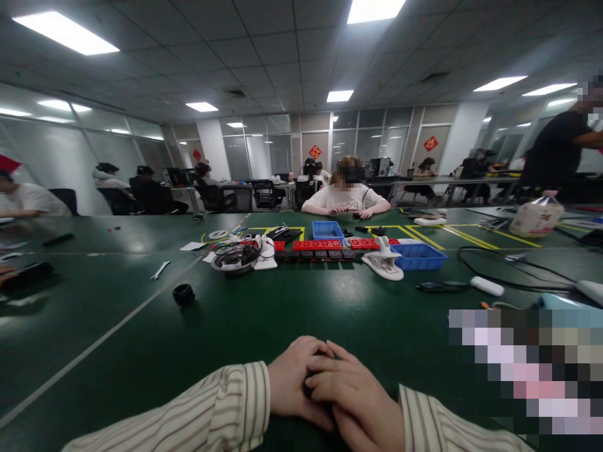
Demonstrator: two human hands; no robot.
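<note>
My left hand (296, 381) and my right hand (354, 394) meet above the near part of the green table (226, 342). Both are closed around a small black thing (308, 384), of which only a sliver shows between the fingers. Its kind is hidden. The right fingers lie over the left hand's fingertips. Striped sleeves cover both forearms. Ahead and to the left, a black round cap-like piece (183, 295) sits apart from my hands.
Across the middle stand a red and black strip of holders (320, 246), blue trays (419, 256) (328, 231), a white clamp-like stand (384, 260) and a metal bowl of cables (235, 258). A wrench (161, 270) lies left. A person (346, 191) sits opposite; black cables (509, 276) run right.
</note>
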